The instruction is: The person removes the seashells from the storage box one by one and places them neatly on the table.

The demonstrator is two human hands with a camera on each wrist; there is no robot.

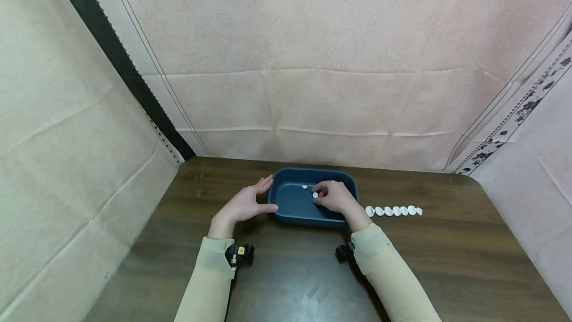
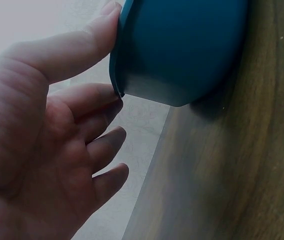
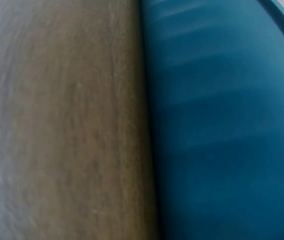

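A blue rectangular tray (image 1: 292,220) with raised walls stands on the table. My left hand (image 1: 247,204) is at its left end, thumb and fingers spread. In the left wrist view the thumb and forefinger of that hand (image 2: 42,115) touch the tray's rim (image 2: 116,65), the other fingers loosely bent. Inside the tray, my right hand (image 1: 334,196) pinches a small white round cap (image 1: 315,195) between thumb and fingertips. Another small white cap (image 1: 305,187) lies on the tray floor near it. The right wrist view shows the tray's outer wall (image 3: 227,120), not the hand.
Right of the tray, several small white caps (image 1: 396,211) stand in a row on the brown wooden table (image 1: 447,252). Pale patterned cloth (image 1: 330,103) hangs behind and at both sides. A black wrist camera (image 1: 344,252) is at the right cuff.
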